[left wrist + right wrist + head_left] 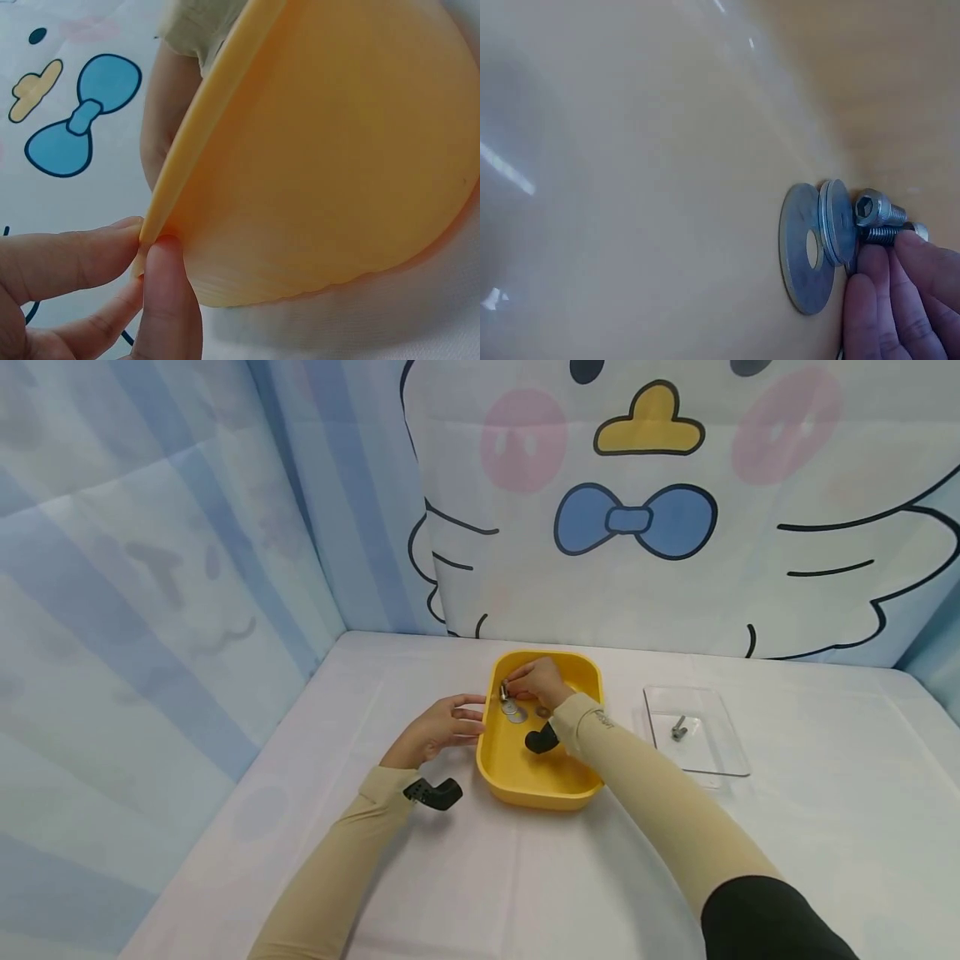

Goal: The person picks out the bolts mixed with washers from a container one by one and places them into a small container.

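Note:
My left hand (pixel 441 728) is at the left side of a yellow tray (pixel 538 785). In the left wrist view, its thumb and a finger pinch the tray's rim (pixel 199 124). Inside the tray, near the far left corner, my right hand (pixel 542 683) holds a dark-threaded bolt (pixel 880 235) between thumb and fingers. A silver socket-head bolt (pixel 874 209) lies right beside it, against the tray wall. Several flat washers, among them a large washer (pixel 795 247), lie next to the fingertips. Another small round piece (pixel 543 712) sits nearer the tray's middle.
To the right of the yellow tray stands a clear plastic tray (pixel 720 752) with small silver bolts (pixel 678 729) in it. A white cloth (pixel 480 877) covers the table. Printed curtains (pixel 360 527) hang at the back and left.

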Tool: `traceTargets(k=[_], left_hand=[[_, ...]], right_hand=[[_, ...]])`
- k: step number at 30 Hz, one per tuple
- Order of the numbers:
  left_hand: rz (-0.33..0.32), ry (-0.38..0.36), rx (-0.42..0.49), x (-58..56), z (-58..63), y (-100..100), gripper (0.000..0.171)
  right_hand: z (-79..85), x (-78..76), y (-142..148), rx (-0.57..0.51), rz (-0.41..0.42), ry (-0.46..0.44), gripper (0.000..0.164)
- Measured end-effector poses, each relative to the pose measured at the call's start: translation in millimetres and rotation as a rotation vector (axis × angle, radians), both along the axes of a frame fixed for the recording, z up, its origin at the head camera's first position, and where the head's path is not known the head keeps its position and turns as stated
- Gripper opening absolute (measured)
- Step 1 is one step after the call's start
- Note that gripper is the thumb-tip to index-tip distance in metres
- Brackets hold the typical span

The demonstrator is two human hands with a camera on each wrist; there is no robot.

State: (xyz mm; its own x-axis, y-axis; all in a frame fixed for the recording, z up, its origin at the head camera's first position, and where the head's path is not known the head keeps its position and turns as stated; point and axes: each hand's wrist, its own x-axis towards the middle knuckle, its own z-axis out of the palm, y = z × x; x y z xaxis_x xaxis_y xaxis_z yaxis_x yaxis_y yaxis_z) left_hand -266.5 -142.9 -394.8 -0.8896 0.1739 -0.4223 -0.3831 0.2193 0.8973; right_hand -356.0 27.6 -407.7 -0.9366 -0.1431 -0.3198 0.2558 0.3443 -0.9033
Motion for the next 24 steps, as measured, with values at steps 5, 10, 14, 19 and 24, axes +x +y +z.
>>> traceTargets(k=[5, 10, 14, 19, 24], left_hand=[[0.001, -0.004, -0.007, -0.1, -0.3, 0.0, 0.055], [0.006, -0.003, -0.011, 0.1, -0.2, -0.1, 0.055], [0.007, -0.002, -0.013, 0.7, -0.3, 0.9, 0.055], [0.013, -0.002, -0.020, 2.3, 0.2, 0.8, 0.056], [0.018, -0.007, -0.021, 2.9, 1.1, 0.4, 0.056]], right_hand=[[-6.9, -3.8, 1.8, -0.051, 0.001, 0.004, 0.022], [-19.0, -12.2, 2.6, -0.093, 0.006, 0.005, 0.021], [-38.1, -30.0, 5.5, -0.143, 0.008, -0.008, 0.022], [-21.7, -17.5, 1.2, -0.136, -0.076, -0.061, 0.025], [6.4, 6.5, -2.3, -0.177, -0.103, -0.073, 0.030]])
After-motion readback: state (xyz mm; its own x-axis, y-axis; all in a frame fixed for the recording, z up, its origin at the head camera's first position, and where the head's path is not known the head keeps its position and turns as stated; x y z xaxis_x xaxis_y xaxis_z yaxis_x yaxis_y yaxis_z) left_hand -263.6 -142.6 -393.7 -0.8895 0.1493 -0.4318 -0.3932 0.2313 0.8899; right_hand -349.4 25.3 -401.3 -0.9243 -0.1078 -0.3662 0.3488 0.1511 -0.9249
